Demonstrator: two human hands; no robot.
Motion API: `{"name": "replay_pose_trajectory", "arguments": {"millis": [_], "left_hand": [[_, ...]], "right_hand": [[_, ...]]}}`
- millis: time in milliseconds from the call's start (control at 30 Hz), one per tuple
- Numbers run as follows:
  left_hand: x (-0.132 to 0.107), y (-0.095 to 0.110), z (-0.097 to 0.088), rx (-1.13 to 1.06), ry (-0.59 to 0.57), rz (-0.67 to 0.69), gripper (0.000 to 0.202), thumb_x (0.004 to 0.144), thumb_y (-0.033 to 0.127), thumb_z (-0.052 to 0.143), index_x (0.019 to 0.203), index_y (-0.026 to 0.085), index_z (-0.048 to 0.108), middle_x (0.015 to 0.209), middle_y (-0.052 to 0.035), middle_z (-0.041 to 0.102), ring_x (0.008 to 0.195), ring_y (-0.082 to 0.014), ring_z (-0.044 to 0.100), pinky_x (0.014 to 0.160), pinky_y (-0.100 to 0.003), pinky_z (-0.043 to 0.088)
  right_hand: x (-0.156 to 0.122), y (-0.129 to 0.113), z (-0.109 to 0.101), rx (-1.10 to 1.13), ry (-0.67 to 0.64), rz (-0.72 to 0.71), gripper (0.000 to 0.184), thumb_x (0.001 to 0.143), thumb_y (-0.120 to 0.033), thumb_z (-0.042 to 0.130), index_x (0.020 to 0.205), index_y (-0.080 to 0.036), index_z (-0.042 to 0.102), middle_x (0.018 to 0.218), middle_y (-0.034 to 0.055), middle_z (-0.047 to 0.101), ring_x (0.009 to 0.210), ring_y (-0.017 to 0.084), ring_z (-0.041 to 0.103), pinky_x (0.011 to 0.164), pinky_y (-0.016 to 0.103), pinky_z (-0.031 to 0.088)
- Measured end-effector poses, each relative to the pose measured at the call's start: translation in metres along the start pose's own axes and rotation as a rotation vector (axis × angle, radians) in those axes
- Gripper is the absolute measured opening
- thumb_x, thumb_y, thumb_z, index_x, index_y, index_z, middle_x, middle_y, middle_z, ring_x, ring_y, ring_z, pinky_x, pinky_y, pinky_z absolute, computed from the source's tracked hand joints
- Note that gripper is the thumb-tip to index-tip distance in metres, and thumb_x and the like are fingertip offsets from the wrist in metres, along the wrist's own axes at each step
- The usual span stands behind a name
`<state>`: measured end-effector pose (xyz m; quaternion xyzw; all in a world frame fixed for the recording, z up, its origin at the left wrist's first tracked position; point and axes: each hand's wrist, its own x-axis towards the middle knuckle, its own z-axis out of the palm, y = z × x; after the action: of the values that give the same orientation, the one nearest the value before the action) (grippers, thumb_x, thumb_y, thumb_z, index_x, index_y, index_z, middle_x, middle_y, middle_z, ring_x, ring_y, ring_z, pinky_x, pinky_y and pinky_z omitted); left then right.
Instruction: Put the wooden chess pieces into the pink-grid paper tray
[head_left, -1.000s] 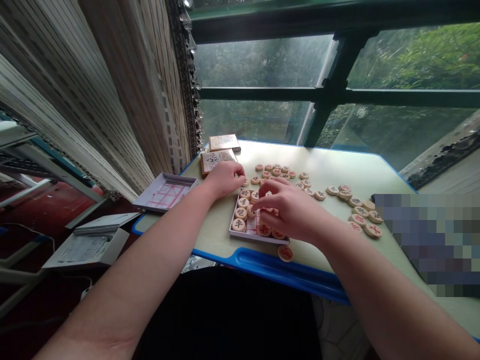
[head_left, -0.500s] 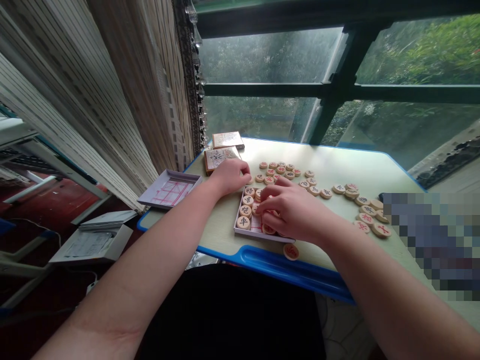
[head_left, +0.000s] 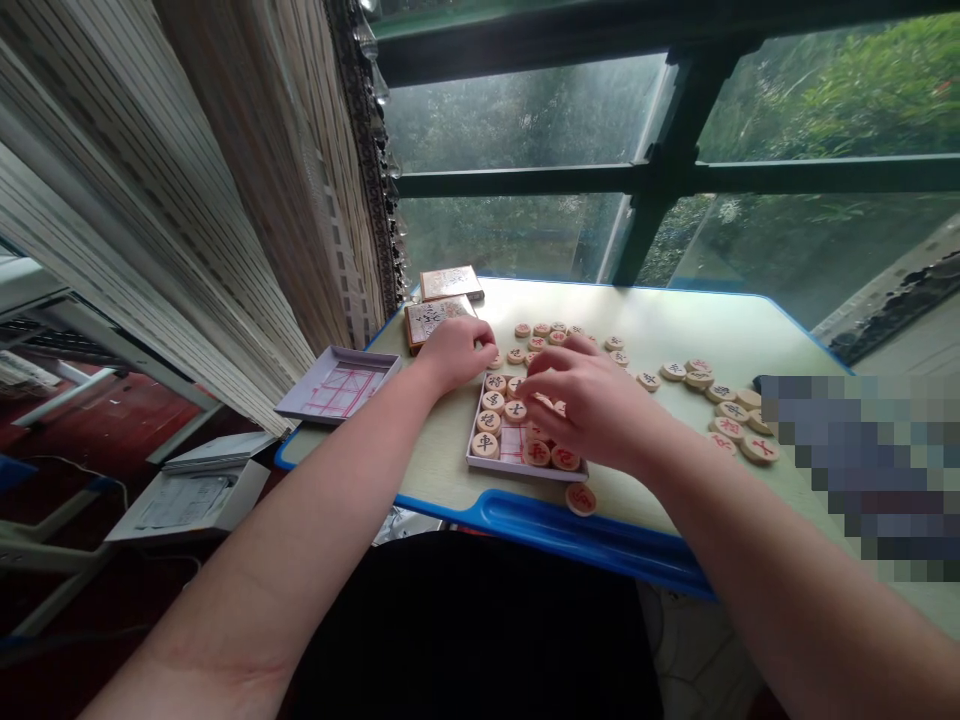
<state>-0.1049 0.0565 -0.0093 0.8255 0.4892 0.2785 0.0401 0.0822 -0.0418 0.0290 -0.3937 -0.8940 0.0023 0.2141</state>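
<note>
Round wooden xiangqi pieces with red or black characters partly fill a shallow pale box (head_left: 525, 472) at the table's front. My right hand (head_left: 589, 395) hovers over the box's right side, fingers bent and apart, with no piece visible in them; it hides some pieces. A black-marked piece (head_left: 515, 411) lies just left of its fingertips. Beyond the box's far left corner is my left hand (head_left: 454, 355), its fingers curled in. A loose piece (head_left: 495, 361) shows at its fingertips; whether anything is inside the curl is hidden. One red-marked piece (head_left: 580, 499) lies in front of the box.
Several loose pieces (head_left: 557, 338) spread behind the box, and more (head_left: 731, 411) lie to the right near a blurred-out patch. A box lid (head_left: 341, 385) with red lines sits at the left edge. Two small decorated boxes (head_left: 448, 283) stand at the back, by the curtain and window.
My right hand has lifted slightly off the pieces and its fingers have opened, uncovering a black-marked piece and red-marked ones at the front of the box. My left hand stays almost still.
</note>
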Motion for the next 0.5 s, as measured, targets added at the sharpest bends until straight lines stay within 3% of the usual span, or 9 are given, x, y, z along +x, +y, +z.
{"name": "replay_pose_trajectory", "arguments": {"millis": [133, 200, 300, 400, 500], "left_hand": [[-0.002, 0.007, 0.000, -0.140, 0.018, -0.008, 0.020, 0.070, 0.023, 0.053, 0.074, 0.015, 0.070, 0.076, -0.0047, 0.068, 0.072, -0.0167, 0.059, 0.070, -0.029, 0.045], [-0.004, 0.013, 0.000, -0.322, 0.015, -0.057, 0.023, 0.073, 0.028, 0.052, 0.073, 0.015, 0.070, 0.072, -0.0042, 0.068, 0.068, -0.0159, 0.059, 0.066, -0.028, 0.046], [-0.007, 0.017, -0.001, -0.651, -0.152, -0.200, 0.024, 0.072, 0.031, 0.054, 0.068, 0.013, 0.070, 0.064, -0.0045, 0.068, 0.062, -0.0155, 0.060, 0.059, -0.027, 0.046], [-0.008, 0.016, -0.001, -0.855, -0.301, -0.294, 0.019, 0.066, 0.030, 0.062, 0.066, 0.014, 0.072, 0.069, -0.0058, 0.071, 0.067, -0.0160, 0.064, 0.067, -0.028, 0.049], [-0.007, 0.013, -0.003, -0.935, -0.344, -0.354, 0.019, 0.065, 0.031, 0.064, 0.064, 0.014, 0.072, 0.070, -0.0063, 0.072, 0.067, -0.0155, 0.064, 0.070, -0.028, 0.049]], "right_hand": [[0.000, 0.021, -0.006, -0.073, 0.225, 0.274, 0.027, 0.085, -0.023, 0.047, 0.090, -0.020, 0.074, 0.097, 0.0091, 0.066, 0.092, 0.024, 0.049, 0.079, 0.036, 0.042], [-0.002, 0.036, -0.009, -0.112, 0.229, 0.480, 0.031, 0.086, -0.022, 0.045, 0.096, -0.021, 0.073, 0.101, 0.0092, 0.066, 0.095, 0.025, 0.050, 0.080, 0.036, 0.042], [-0.008, 0.059, -0.013, -0.199, 0.058, 0.708, 0.032, 0.083, -0.021, 0.046, 0.100, -0.023, 0.072, 0.109, 0.0088, 0.065, 0.100, 0.028, 0.051, 0.082, 0.038, 0.042], [-0.014, 0.074, -0.014, -0.189, -0.098, 0.814, 0.034, 0.080, -0.019, 0.047, 0.105, -0.023, 0.071, 0.111, 0.0083, 0.065, 0.102, 0.028, 0.053, 0.081, 0.036, 0.042], [-0.015, 0.076, -0.015, -0.152, -0.183, 0.851, 0.033, 0.078, -0.020, 0.050, 0.102, -0.026, 0.071, 0.111, 0.0068, 0.065, 0.095, 0.025, 0.057, 0.073, 0.031, 0.043]]}}
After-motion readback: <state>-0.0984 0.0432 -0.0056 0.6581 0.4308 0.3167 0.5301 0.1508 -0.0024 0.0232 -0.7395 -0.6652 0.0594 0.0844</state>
